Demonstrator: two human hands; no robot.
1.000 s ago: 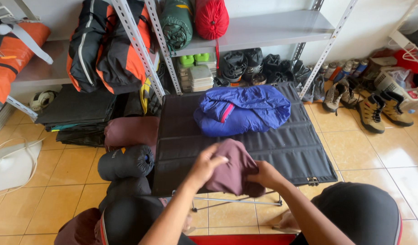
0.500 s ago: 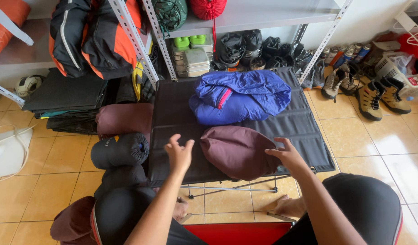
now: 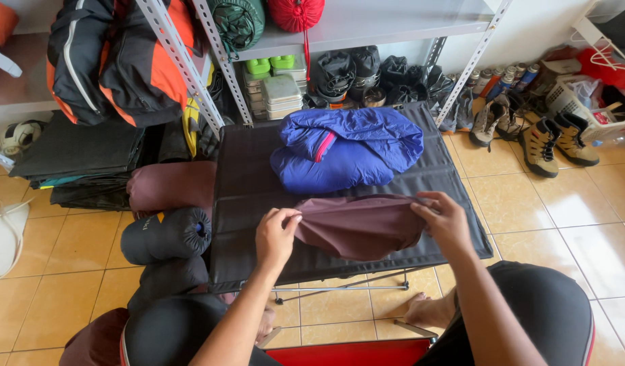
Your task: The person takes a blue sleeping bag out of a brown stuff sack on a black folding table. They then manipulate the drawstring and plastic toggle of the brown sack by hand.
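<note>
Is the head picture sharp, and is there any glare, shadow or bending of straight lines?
Head view: even daylight, sharp on both hands, left and right, and the maroon bag; soft glare on the floor tiles at right; only faint shadow under the table; the shelf posts lean outward, a wide-lens distortion; no motion blur that I can see.

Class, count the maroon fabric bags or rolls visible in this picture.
3: one bag held on the table, one roll left of the table, one at the bottom-left; others may be hidden.
</note>
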